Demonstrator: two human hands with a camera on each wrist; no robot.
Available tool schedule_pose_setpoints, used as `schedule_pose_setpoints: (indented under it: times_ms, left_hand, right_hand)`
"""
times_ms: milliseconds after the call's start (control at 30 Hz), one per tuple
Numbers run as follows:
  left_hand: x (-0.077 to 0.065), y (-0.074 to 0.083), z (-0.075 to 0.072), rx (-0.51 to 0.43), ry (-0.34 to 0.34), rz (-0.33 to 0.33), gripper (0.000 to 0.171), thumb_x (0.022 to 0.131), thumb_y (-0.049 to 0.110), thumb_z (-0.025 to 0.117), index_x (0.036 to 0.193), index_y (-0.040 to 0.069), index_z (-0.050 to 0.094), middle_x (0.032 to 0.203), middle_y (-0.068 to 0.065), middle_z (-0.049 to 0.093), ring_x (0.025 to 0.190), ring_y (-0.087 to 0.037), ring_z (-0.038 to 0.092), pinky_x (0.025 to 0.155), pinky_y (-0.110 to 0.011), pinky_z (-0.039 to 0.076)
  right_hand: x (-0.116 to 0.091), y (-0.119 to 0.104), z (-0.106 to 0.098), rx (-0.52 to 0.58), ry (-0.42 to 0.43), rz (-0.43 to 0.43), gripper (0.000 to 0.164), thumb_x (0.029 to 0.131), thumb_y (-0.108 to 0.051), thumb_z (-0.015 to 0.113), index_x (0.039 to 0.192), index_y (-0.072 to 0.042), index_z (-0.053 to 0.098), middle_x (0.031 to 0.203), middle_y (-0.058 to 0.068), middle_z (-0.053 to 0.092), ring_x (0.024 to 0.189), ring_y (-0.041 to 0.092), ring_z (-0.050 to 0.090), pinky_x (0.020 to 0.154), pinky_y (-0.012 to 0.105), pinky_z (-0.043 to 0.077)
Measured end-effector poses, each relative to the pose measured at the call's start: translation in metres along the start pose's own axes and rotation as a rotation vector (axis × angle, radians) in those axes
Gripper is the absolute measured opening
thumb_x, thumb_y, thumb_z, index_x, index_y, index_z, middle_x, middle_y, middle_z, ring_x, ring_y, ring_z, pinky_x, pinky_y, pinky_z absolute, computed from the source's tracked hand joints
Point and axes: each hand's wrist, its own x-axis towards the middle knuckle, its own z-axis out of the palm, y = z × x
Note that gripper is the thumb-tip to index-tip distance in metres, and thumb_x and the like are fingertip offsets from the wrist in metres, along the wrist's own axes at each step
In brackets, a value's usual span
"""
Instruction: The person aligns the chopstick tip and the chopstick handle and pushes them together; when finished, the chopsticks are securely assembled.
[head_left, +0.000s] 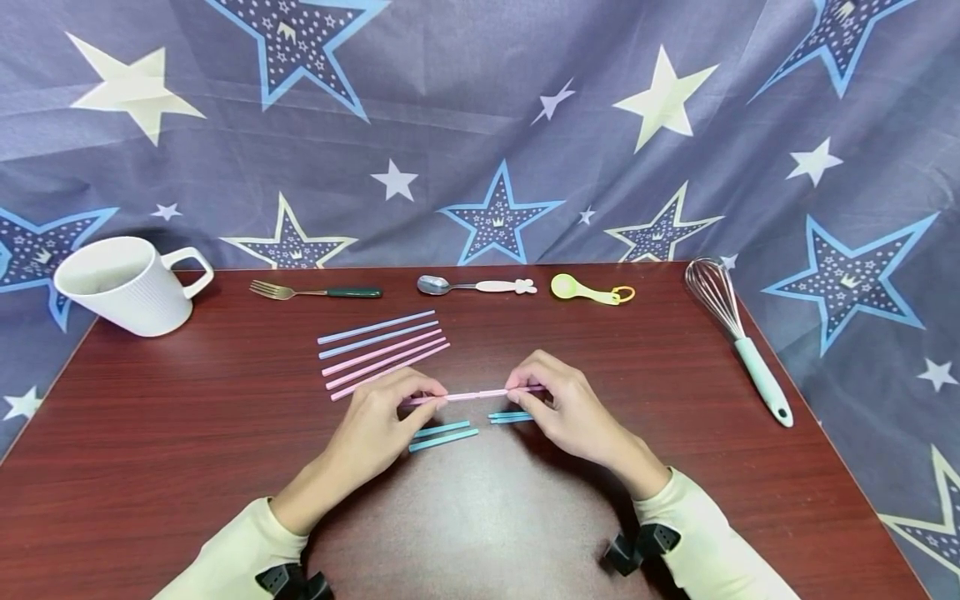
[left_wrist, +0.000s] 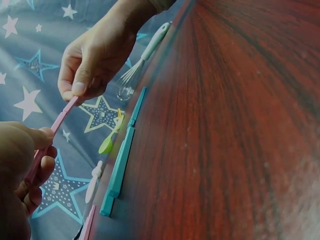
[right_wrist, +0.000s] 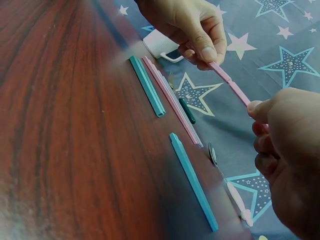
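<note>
My left hand (head_left: 386,417) pinches a short pink plastic stick (head_left: 459,397) between thumb and fingers. Opposite it, my right hand (head_left: 566,404) pinches another pink stick (head_left: 492,392), lined up end to end with the first. Their ends meet midway between the hands, where the right wrist view shows a small notch (right_wrist: 229,81). Both sticks are held above the table. Short blue sticks (head_left: 444,440) lie under the left hand, and more blue sticks (head_left: 508,417) lie beside the right hand, partly hidden by it in the head view.
Behind the left hand lie long blue sticks (head_left: 378,327) and long pink sticks (head_left: 384,354) in a row. Along the back are a white mug (head_left: 131,287), a fork (head_left: 315,292), a spoon (head_left: 476,286) and a yellow measuring spoon (head_left: 588,290). A whisk (head_left: 738,342) lies at the right edge.
</note>
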Motion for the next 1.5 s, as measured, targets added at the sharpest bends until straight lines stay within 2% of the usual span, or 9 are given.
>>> schedule_pose_setpoints:
  times_ms: [133, 400, 600, 800, 1000, 1200, 1333, 1500]
  left_hand:
    - [0.0, 0.001, 0.0, -0.002, 0.004, -0.001, 0.007, 0.091, 0.017, 0.08, 0.096, 0.02, 0.077, 0.091, 0.013, 0.072, 0.083, 0.001, 0.064, 0.074, -0.023, 0.053]
    - [0.0, 0.001, 0.0, -0.005, 0.012, 0.036, 0.008, 0.091, 0.013, 0.079, 0.096, 0.017, 0.076, 0.09, 0.011, 0.072, 0.082, -0.001, 0.063, 0.073, -0.018, 0.05]
    - [-0.001, 0.002, 0.003, -0.005, 0.016, 0.033, 0.011, 0.09, 0.01, 0.079, 0.097, 0.018, 0.076, 0.09, 0.01, 0.074, 0.077, -0.001, 0.062, 0.068, -0.015, 0.048]
    - [-0.002, 0.001, 0.004, -0.018, 0.046, 0.04, 0.013, 0.087, 0.008, 0.082, 0.096, 0.017, 0.077, 0.09, 0.008, 0.076, 0.073, 0.0, 0.061, 0.065, -0.013, 0.045]
    - [-0.002, 0.0, 0.005, -0.037, 0.081, 0.083, 0.016, 0.086, 0.005, 0.082, 0.096, 0.017, 0.078, 0.086, 0.008, 0.076, 0.069, 0.001, 0.058, 0.061, -0.012, 0.043]
    - [-0.002, 0.0, 0.004, -0.093, 0.058, 0.088, 0.01, 0.091, 0.008, 0.078, 0.097, 0.016, 0.078, 0.073, 0.005, 0.071, 0.06, 0.006, 0.057, 0.055, -0.011, 0.043]
    - [-0.002, 0.001, 0.003, -0.115, 0.034, 0.07, 0.007, 0.093, 0.01, 0.077, 0.097, 0.015, 0.078, 0.074, 0.003, 0.072, 0.061, 0.005, 0.059, 0.055, -0.011, 0.044]
    - [-0.001, 0.0, 0.002, -0.113, 0.02, 0.059, 0.007, 0.092, 0.01, 0.078, 0.096, 0.016, 0.079, 0.079, 0.006, 0.074, 0.062, 0.006, 0.06, 0.056, -0.011, 0.045]
  right_hand:
    - [0.0, 0.0, 0.001, 0.004, 0.006, -0.009, 0.014, 0.091, 0.0, 0.076, 0.095, -0.012, 0.071, 0.09, -0.001, 0.065, 0.079, 0.009, 0.059, 0.068, 0.023, 0.05]
    - [0.001, -0.003, 0.001, 0.004, 0.011, 0.045, 0.011, 0.091, -0.004, 0.077, 0.097, -0.013, 0.074, 0.091, -0.005, 0.065, 0.081, 0.005, 0.06, 0.069, 0.022, 0.05]
    - [0.0, -0.003, 0.005, 0.014, 0.029, 0.029, 0.015, 0.089, 0.001, 0.078, 0.097, -0.011, 0.075, 0.09, -0.003, 0.066, 0.079, 0.007, 0.059, 0.067, 0.022, 0.05]
    - [0.0, -0.005, 0.006, 0.013, 0.035, 0.026, 0.013, 0.091, -0.001, 0.076, 0.096, -0.013, 0.074, 0.09, -0.003, 0.066, 0.08, 0.007, 0.059, 0.069, 0.02, 0.049]
    - [0.0, -0.007, 0.006, 0.018, 0.035, 0.024, 0.014, 0.091, 0.0, 0.076, 0.095, -0.012, 0.073, 0.09, -0.003, 0.065, 0.08, 0.007, 0.058, 0.068, 0.02, 0.048]
    - [0.0, -0.01, 0.007, 0.02, 0.028, 0.035, 0.009, 0.093, -0.002, 0.074, 0.096, -0.01, 0.072, 0.091, -0.004, 0.063, 0.082, 0.006, 0.057, 0.067, 0.02, 0.048]
    - [-0.002, -0.01, 0.008, 0.022, 0.022, 0.039, 0.001, 0.096, -0.008, 0.072, 0.096, -0.008, 0.072, 0.092, -0.003, 0.063, 0.082, 0.006, 0.056, 0.067, 0.022, 0.048]
    - [-0.001, -0.009, 0.008, 0.018, 0.03, 0.016, 0.004, 0.093, -0.006, 0.075, 0.096, -0.007, 0.073, 0.092, -0.003, 0.064, 0.082, 0.006, 0.057, 0.069, 0.02, 0.048]
